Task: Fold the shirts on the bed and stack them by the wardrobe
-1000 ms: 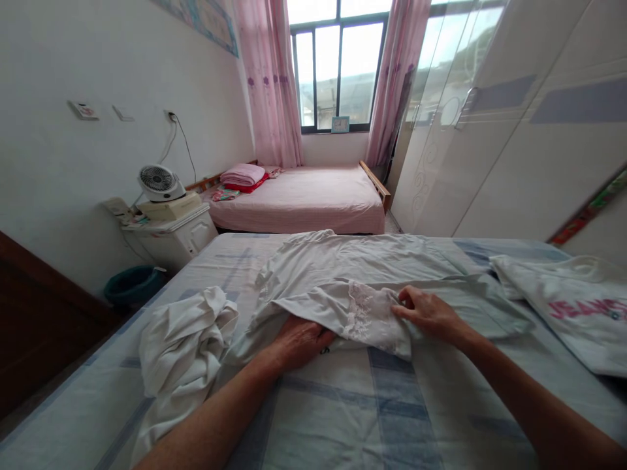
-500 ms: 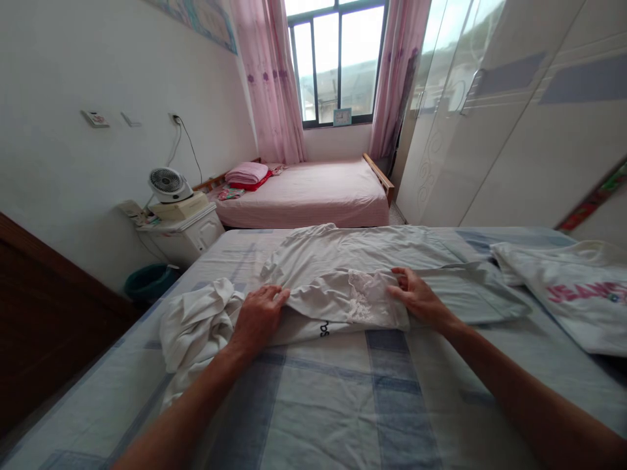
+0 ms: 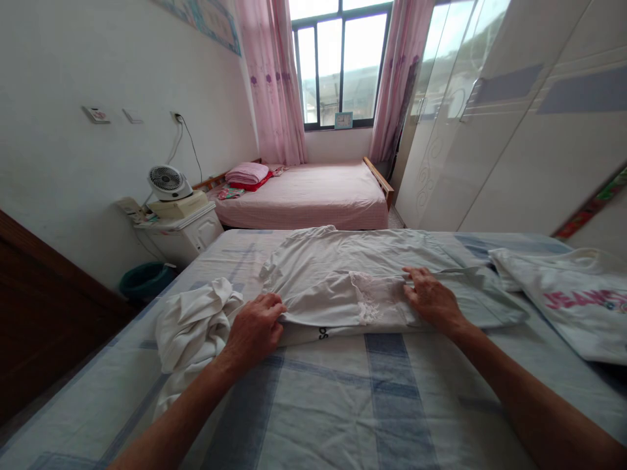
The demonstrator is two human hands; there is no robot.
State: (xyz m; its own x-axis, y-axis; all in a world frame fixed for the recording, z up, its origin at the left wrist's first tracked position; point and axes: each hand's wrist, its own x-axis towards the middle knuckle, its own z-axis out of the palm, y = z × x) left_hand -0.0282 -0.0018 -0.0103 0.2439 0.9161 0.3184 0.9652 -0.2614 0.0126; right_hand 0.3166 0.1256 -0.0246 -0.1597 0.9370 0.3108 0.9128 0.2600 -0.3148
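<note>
A white garment (image 3: 343, 274) with a lace patch lies spread on the blue checked bed sheet (image 3: 343, 398), its near part folded over. My left hand (image 3: 255, 326) grips the folded edge at the garment's left side, fingers curled round the cloth. My right hand (image 3: 431, 297) pinches and presses the fold at its right side. Both forearms reach in from the bottom of the view.
A crumpled white cloth (image 3: 191, 326) lies left of my left hand. A white shirt with pink lettering (image 3: 568, 300) lies at the right. Beyond are a pink bed (image 3: 313, 196), a nightstand with a fan (image 3: 169, 186), a green bin (image 3: 144, 281) and a white wardrobe (image 3: 514, 130).
My left hand came out from under the fold and took hold of its left edge. My right hand shifted right and the folded part now lies flatter.
</note>
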